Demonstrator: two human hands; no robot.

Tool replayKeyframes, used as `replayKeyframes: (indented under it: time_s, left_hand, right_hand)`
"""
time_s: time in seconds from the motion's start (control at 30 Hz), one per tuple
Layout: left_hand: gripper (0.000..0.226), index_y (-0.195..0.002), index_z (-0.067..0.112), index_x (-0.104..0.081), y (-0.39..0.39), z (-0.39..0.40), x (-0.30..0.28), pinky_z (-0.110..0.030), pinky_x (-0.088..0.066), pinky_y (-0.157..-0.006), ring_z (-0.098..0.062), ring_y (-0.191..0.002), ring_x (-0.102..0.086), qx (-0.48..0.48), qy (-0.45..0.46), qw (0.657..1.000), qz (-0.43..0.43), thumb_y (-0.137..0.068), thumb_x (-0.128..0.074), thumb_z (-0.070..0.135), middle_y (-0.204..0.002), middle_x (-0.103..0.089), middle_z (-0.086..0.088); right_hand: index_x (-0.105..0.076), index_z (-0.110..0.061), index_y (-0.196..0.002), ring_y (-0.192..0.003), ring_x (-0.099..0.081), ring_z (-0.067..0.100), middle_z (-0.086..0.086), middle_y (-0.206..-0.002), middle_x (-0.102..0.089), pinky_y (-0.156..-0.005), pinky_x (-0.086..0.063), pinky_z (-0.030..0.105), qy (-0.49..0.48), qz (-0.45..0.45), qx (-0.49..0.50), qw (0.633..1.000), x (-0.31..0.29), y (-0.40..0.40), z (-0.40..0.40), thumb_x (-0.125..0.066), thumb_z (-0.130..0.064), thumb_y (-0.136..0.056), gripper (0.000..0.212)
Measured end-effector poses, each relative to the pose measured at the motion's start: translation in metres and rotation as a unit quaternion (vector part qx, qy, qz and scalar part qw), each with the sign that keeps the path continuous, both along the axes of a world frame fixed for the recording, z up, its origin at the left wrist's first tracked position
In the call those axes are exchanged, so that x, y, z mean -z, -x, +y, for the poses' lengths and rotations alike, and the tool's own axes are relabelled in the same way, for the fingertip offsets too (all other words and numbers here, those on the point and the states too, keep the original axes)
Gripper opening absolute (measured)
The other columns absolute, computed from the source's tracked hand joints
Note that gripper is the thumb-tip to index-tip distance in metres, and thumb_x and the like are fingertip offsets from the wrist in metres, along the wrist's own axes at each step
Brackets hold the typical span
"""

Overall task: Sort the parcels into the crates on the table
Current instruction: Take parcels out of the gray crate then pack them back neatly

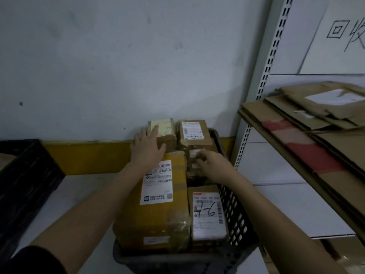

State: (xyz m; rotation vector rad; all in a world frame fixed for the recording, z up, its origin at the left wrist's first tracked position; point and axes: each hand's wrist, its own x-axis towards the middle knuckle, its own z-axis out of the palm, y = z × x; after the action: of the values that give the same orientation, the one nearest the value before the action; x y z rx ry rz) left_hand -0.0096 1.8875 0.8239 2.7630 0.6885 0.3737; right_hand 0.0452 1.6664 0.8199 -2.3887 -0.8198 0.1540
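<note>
A dark slatted crate [233, 202] sits on the pale bench [65, 196] against the far wall, packed with cardboard parcels. Five can be counted: a large yellow-taped box [154, 218] filling the near left, a narrower box marked "4-6" [208, 216] at the near right, two small brown boxes side by side at the far end, and a small taped packet [194, 158] between them and the "4-6" box.

The left hand [147, 148] lies flat with straight fingers against the far left small box [165, 133], pressing or steadying it, not wrapping it. The right hand [209, 165] reaches into the middle of the crate and its fingertips pinch the small taped packet; the grip itself is partly hidden by the knuckles. The far right small box [194, 132] sits just beside the one under the left hand.

The small boxes look light and stiff, so they should lift well with a thumb and fingers over opposite sides. The tape on them may be slick. The large box looks heavier and would likely want both hands under its ends.

A second dark crate [25, 184] stands at the left edge, contents unseen. Flattened cardboard [308, 125] is stacked on the shelf at the right.
</note>
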Motion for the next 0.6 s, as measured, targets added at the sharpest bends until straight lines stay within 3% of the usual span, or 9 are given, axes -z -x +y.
replayKeyframes:
  time_s: [0.13,0.2,0.3,0.4,0.6]
  left_hand:
    - [0.074,-0.151,0.045,-0.017,0.026,-0.034,-0.017,-0.064,-0.021,-0.114,-0.03,-0.147,-0.02,0.071,-0.032,0.997,0.0,-0.085,-0.027,0.078,-0.162,-0.023,0.0]
    - [0.078,-0.148,0.053,-0.013,0.042,-0.055,-0.01,-0.067,-0.015,-0.114,-0.028,-0.149,-0.016,0.11,-0.037,0.992,0.059,-0.078,-0.016,0.087,-0.162,-0.021,0.005]
    - [0.074,-0.151,0.054,-0.004,0.052,-0.067,0.007,-0.068,-0.005,-0.115,-0.025,-0.152,-0.001,0.12,-0.048,0.98,0.151,-0.084,-0.017,0.084,-0.166,-0.004,0.009]
    - [0.071,-0.151,0.053,-0.002,0.052,-0.07,0.017,-0.066,-0.001,-0.116,-0.022,-0.152,0.004,0.11,-0.064,0.981,0.147,-0.087,-0.015,0.08,-0.166,0.0,0.01]
    - [0.081,-0.148,0.058,0.002,0.065,-0.074,0.031,-0.064,0.005,-0.116,-0.019,-0.152,0.007,0.105,-0.08,0.986,0.097,-0.073,0.004,0.088,-0.165,0.002,0.013]
  right_hand:
    - [-0.059,-0.025,-0.118,-0.109,-0.057,0.023,-0.001,-0.115,-0.063,-0.089,-0.046,0.036,0.174,0.148,-0.134,0.964,0.01,0.024,-0.009,-0.042,-0.043,-0.102,0.03]
    - [-0.058,-0.024,-0.127,-0.12,-0.051,0.024,0.001,-0.126,-0.059,-0.103,-0.038,0.041,0.22,0.158,-0.169,0.948,0.019,0.033,-0.009,-0.043,-0.051,-0.1,0.04]
    - [-0.061,-0.019,-0.124,-0.118,-0.056,0.022,0.003,-0.124,-0.063,-0.103,-0.042,0.039,0.146,0.129,-0.15,0.969,0.025,0.031,-0.011,-0.048,-0.04,-0.101,0.033]
    - [-0.06,-0.021,-0.127,-0.112,-0.06,0.021,0.002,-0.121,-0.065,-0.098,-0.048,0.039,0.101,0.123,-0.122,0.98,0.027,0.02,-0.017,-0.053,-0.033,-0.1,0.03]
    - [-0.055,-0.025,-0.134,-0.124,-0.05,0.026,0.004,-0.133,-0.058,-0.11,-0.035,0.044,0.192,0.119,-0.185,0.956,0.029,0.024,-0.01,-0.04,-0.043,-0.103,0.038]
